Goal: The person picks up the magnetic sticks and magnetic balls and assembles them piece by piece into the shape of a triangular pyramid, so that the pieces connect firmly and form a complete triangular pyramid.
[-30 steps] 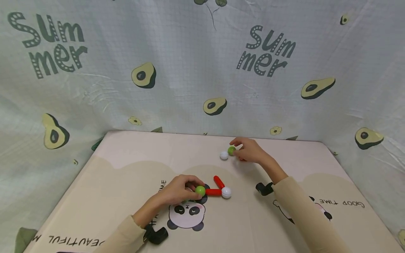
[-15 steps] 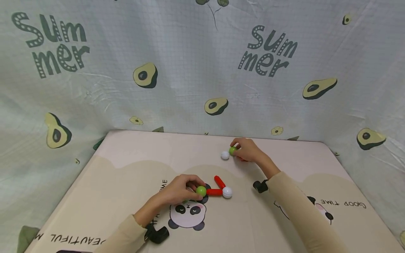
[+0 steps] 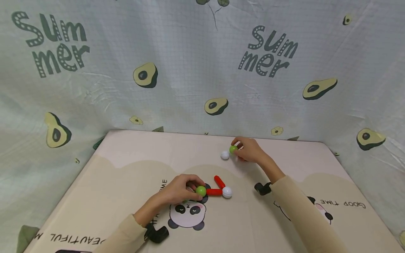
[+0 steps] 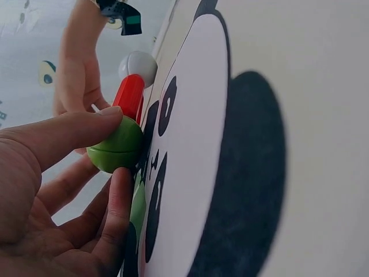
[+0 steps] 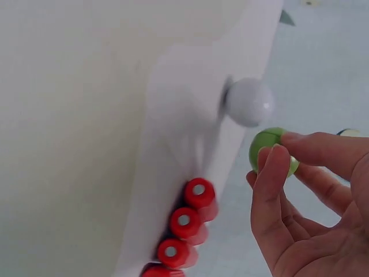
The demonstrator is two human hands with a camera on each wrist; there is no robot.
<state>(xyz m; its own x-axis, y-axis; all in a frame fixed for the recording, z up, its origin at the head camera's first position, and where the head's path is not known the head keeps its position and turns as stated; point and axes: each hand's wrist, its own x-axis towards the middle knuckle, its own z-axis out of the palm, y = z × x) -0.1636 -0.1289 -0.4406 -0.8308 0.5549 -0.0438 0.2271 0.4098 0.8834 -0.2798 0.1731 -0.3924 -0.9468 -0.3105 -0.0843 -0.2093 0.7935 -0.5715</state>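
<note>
My left hand [image 3: 181, 189] pinches a green ball [image 4: 118, 145] between thumb and fingers, low over the panda print. A red rod [image 3: 214, 192] joins that ball to a white ball [image 3: 227, 192], and a second red rod [image 3: 219, 181] runs from the white ball toward the back. Farther back, my right hand [image 3: 249, 150] holds another green ball [image 5: 270, 151] between thumb and fingertips. A loose white ball [image 5: 249, 102] sits just left of it on the table. In the right wrist view several red rods [image 5: 199, 193] with metal discs in their ends stand in a row below this hand.
The table [image 3: 133, 151] has a printed cloth with a panda [image 3: 187, 214] and lettering. Behind it hangs a curtain [image 3: 177, 70] with avocado prints. Black wrist mounts [image 3: 157, 234] sit on both wrists. A dark object [image 3: 71, 251] shows at the front left edge.
My right hand has closed on the green ball near the back and raised it slightly. The left hand and its ball-and-rod piece stay in place.
</note>
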